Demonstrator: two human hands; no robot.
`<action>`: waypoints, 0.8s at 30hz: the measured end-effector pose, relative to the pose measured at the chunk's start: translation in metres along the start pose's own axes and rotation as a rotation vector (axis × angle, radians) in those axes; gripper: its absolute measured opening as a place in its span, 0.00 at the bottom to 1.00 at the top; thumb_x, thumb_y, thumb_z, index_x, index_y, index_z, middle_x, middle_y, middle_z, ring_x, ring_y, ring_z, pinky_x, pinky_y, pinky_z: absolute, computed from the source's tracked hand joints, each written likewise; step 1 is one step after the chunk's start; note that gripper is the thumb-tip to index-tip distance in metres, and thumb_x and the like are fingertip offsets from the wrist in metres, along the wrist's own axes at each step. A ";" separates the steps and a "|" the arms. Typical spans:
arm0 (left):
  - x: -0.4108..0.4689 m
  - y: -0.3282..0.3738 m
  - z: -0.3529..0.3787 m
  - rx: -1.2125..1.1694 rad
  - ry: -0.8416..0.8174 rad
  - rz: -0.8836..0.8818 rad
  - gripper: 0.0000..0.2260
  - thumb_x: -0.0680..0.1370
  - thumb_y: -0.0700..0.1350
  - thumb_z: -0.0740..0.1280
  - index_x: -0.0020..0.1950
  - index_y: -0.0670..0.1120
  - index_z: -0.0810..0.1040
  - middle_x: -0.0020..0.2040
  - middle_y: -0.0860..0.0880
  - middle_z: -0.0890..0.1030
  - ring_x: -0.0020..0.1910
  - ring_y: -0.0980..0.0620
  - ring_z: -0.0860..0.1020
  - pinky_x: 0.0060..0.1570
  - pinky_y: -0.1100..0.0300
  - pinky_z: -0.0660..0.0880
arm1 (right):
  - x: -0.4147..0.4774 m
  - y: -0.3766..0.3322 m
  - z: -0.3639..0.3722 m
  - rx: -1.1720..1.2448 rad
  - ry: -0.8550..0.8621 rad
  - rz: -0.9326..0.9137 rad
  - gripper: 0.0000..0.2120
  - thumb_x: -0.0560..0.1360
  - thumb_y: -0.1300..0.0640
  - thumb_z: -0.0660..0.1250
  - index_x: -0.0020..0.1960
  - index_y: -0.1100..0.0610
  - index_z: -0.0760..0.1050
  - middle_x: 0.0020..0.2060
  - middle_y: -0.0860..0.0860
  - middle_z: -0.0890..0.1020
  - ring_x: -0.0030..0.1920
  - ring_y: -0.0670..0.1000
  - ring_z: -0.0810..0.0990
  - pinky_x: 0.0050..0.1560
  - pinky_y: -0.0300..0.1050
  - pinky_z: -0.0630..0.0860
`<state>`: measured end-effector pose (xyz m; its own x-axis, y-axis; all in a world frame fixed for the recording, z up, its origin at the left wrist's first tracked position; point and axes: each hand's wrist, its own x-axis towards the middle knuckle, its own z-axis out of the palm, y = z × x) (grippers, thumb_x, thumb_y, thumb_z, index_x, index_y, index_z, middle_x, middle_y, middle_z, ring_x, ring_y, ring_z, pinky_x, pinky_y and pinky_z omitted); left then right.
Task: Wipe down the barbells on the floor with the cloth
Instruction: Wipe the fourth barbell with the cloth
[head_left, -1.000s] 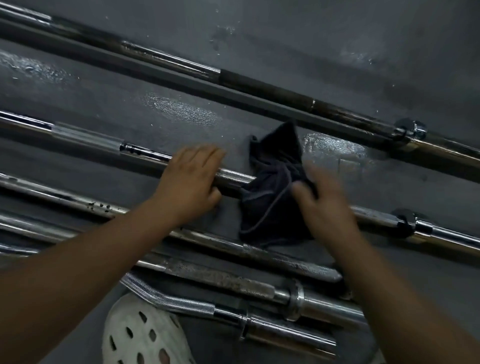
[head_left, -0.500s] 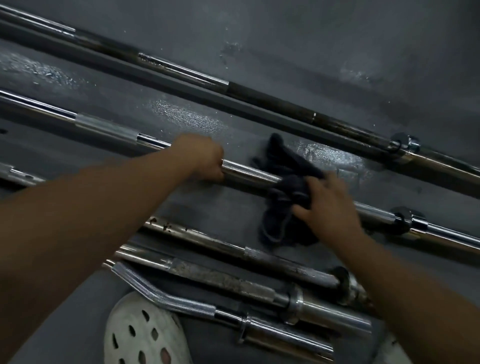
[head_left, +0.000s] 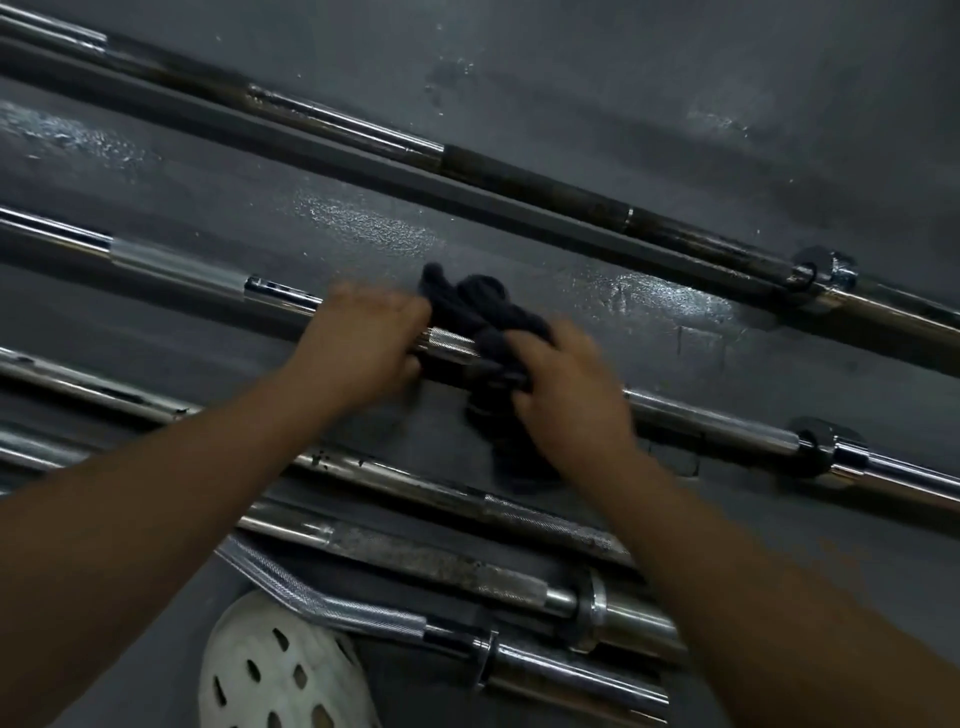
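Barbell (head_left: 176, 270) — left hand (head_left: 363, 343) grips shaft, right hand (head_left: 566, 397) clutches cloth (head_left: 478, 306) — floor (head_left: 363, 228) strips flank it.

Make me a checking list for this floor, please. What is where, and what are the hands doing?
Surface: dark grey floor with shiny wet patches.
Job's things: dark cloth bunched on the chrome barbell; dark barbell farther off; more bars nearer, including a bent bar.
Clutter: white shoe with holes at the bottom edge.
Grippers: left hand grips the chrome barbell; right hand holds the cloth against it.
Cables: nothing seen.
Surroundings: nothing seen beyond the floor.
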<state>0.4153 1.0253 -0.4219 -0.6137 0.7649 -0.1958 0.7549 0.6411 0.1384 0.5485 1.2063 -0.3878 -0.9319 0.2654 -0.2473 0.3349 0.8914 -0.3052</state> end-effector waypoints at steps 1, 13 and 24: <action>-0.009 -0.001 0.003 -0.018 0.024 0.015 0.13 0.68 0.51 0.68 0.50 0.48 0.75 0.46 0.46 0.80 0.46 0.41 0.78 0.48 0.51 0.67 | -0.007 0.025 -0.007 -0.006 -0.023 0.089 0.21 0.72 0.56 0.67 0.65 0.50 0.76 0.60 0.55 0.74 0.58 0.61 0.76 0.56 0.52 0.76; -0.051 0.027 0.024 -0.037 0.124 -0.058 0.15 0.68 0.53 0.63 0.50 0.48 0.78 0.45 0.48 0.79 0.47 0.43 0.76 0.52 0.49 0.65 | -0.038 -0.019 0.015 0.009 -0.187 -0.069 0.37 0.69 0.49 0.73 0.75 0.43 0.63 0.71 0.51 0.66 0.67 0.56 0.70 0.60 0.53 0.77; -0.027 0.016 0.020 -0.009 0.059 -0.005 0.13 0.63 0.45 0.70 0.47 0.49 0.77 0.44 0.49 0.80 0.46 0.43 0.77 0.53 0.50 0.65 | -0.033 0.040 -0.017 0.021 -0.074 0.090 0.17 0.70 0.53 0.72 0.58 0.54 0.77 0.54 0.55 0.79 0.55 0.59 0.77 0.53 0.51 0.75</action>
<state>0.4487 1.0141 -0.4335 -0.6300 0.7640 -0.1390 0.7499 0.6451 0.1468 0.5907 1.2399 -0.3762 -0.8855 0.3153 -0.3414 0.4200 0.8574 -0.2975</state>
